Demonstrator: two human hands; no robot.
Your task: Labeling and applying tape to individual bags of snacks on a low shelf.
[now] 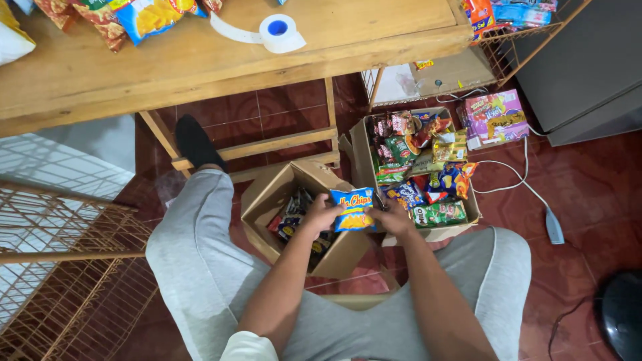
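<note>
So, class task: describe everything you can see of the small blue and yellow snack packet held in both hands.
The snack packet is a small pillow-shaped bag of glossy, plastic-looking film, blue at the top, with yellow lettering and a picture of yellow chips lower down. It looks sealed and puffed, face up toward the camera, roughly upright. The left hand pinches its left edge and the right hand its right edge. It is held above the near corner of the smaller cardboard box, touching nothing else visible.
</note>
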